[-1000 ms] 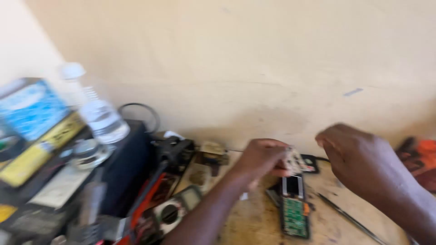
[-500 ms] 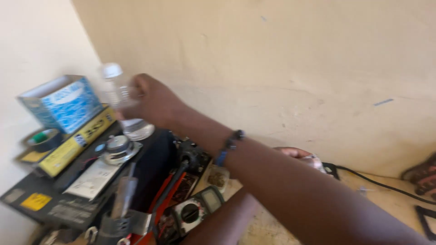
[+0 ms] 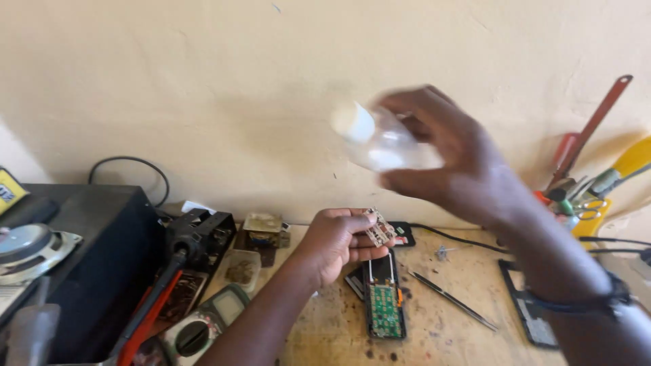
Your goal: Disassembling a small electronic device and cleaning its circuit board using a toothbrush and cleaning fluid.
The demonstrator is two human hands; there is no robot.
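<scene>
Gripping a small circuit board [image 3: 378, 229] in left hand [image 3: 332, 240], right hand [image 3: 451, 159] at one o'clock clutching plastic bottle [image 3: 380, 139], likely needing tipping over it.

Clear bottle [image 3: 390, 146] with white cap; small beige circuit piece [image 3: 378, 229]; green circuit board [image 3: 385, 310] in black casing. Desk [image 3: 468, 335] pale wood, dark-speckled. Black box [image 3: 95, 271]; red-handled tool [image 3: 146, 318]; yellow handle [image 3: 634, 159].

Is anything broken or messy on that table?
Yes. A remote control lies opened up on the stained bench top, its green circuit board bare. The left hand holds a small board; the right hand holds a blurred bottle.
</scene>
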